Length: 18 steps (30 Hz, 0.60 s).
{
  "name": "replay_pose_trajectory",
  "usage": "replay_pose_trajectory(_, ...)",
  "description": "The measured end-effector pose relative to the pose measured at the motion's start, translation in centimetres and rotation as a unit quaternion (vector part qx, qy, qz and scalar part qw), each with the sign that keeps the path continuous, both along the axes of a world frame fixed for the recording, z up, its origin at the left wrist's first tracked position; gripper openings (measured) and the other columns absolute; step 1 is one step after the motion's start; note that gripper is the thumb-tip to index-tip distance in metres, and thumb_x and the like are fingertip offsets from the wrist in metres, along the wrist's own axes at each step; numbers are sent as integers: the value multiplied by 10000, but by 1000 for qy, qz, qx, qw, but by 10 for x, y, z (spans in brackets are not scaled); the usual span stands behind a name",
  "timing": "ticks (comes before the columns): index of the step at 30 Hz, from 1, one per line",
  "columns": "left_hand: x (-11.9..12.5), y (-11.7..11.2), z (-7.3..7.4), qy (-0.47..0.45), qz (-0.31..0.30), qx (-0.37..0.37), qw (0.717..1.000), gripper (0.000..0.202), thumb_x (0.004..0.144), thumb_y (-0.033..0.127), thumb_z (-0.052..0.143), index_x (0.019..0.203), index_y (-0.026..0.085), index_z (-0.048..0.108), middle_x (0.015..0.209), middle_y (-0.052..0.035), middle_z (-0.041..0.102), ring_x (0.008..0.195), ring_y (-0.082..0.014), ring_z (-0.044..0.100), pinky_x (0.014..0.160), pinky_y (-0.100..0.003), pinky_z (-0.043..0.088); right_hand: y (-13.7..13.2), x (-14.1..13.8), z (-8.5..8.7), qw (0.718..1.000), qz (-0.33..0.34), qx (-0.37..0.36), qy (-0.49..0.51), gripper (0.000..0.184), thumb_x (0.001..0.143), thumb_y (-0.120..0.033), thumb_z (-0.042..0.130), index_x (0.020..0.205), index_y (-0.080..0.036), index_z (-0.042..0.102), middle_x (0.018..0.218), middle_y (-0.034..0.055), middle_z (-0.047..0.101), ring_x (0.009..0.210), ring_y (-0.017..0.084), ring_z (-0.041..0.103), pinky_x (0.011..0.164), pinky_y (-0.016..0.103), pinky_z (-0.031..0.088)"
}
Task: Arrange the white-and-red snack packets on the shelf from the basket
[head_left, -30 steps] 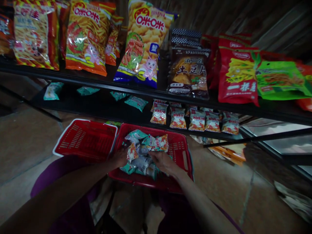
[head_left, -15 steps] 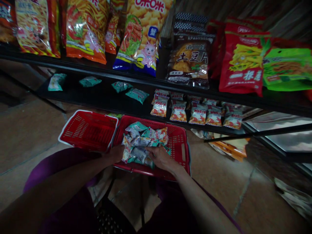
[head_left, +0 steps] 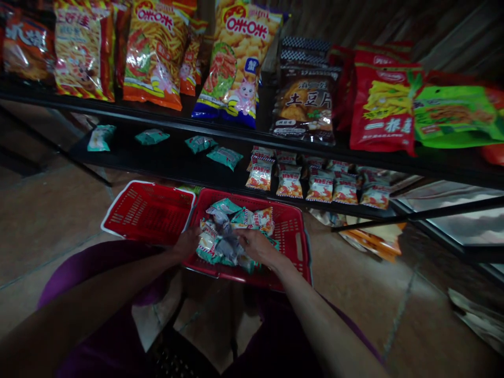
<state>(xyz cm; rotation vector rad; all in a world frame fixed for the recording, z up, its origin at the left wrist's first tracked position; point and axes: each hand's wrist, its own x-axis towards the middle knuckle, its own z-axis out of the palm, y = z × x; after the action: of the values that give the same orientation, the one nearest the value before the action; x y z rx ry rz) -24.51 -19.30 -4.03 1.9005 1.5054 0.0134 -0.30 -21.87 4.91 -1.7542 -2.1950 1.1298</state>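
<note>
Both my hands are in a red basket (head_left: 293, 236) on the floor, among a heap of small snack packets (head_left: 232, 231), teal, white and orange. My left hand (head_left: 188, 242) grips packets at the heap's left edge, fingers curled. My right hand (head_left: 258, 247) is closed over packets at the heap's right side. An empty red basket (head_left: 147, 212) stands just to the left, touching the first.
A low black shelf (head_left: 173, 163) behind the baskets holds loose teal packets (head_left: 224, 156) and a row of orange-white packets (head_left: 318, 186). The shelf above carries large snack bags (head_left: 236, 68). More bags lie on the tiled floor (head_left: 47, 210) at right.
My hands have shifted slightly within the heap, gathering packets together; the view tilted and swung a little. The baskets have stayed where they were.
</note>
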Motion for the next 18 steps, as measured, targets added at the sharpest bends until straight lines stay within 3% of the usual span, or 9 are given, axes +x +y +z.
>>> replay_pose_trajectory(4, 9, 4, 11, -44, 40, 14, 998, 114, 825, 98, 449, 823, 191, 515, 874, -25, 620, 873, -146, 600, 833, -276, 467, -7, 14, -27, 995, -92, -18, 19, 288, 875, -200, 442, 1016, -205, 693, 937, 70, 739, 936, 222, 672, 848, 325, 483)
replay_pose_trajectory(7, 19, 0, 23, -106, 67, 32, 992, 113, 800, 89, 482, 795, 202, 486, 866, -20, 594, 888, -157, 580, 864, -303, 457, -9, 16, -34, 973, -195, -76, 96, 296, 897, -352, 458, 1022, -192, 674, 1009, 88, 720, 980, 231, 657, 861, 354, 499)
replay_pose_trajectory(9, 27, -3, 33, -142, 66, 40, 987, 113, 805, 91, 470, 799, 204, 475, 865, -26, 579, 894, -166, 571, 881, -325, 451, -7, 13, -33, 930, -288, -125, 190, 341, 885, -441, 479, 1035, -188, 651, 1091, 104, 693, 1020, 229, 644, 853, 356, 518)
replay_pose_trajectory(12, 39, -7, 47, -191, 46, 53, 979, 107, 825, 103, 429, 815, 204, 464, 891, -40, 561, 905, -168, 558, 878, -326, 449, 2, 9, -28, 833, -412, -169, 328, 380, 830, -516, 549, 1021, -195, 624, 1129, 108, 670, 1009, 213, 645, 811, 336, 545)
replay_pose_trajectory(15, 47, -9, 56, -236, 5, 48, 970, 100, 834, 118, 407, 826, 207, 451, 915, -44, 551, 908, -163, 548, 867, -314, 449, 12, 10, -23, 761, -473, -169, 410, 371, 725, -521, 674, 905, -200, 629, 995, 83, 696, 867, 188, 660, 732, 309, 552)
replay_pose_trajectory(18, 52, -10, 61, -261, -44, 39, 963, 99, 819, 116, 409, 800, 209, 437, 918, -48, 549, 920, -169, 533, 867, -317, 442, 18, 14, -21, 710, -516, -150, 456, 361, 603, -464, 782, 775, -191, 620, 817, 48, 696, 709, 155, 634, 633, 272, 526)
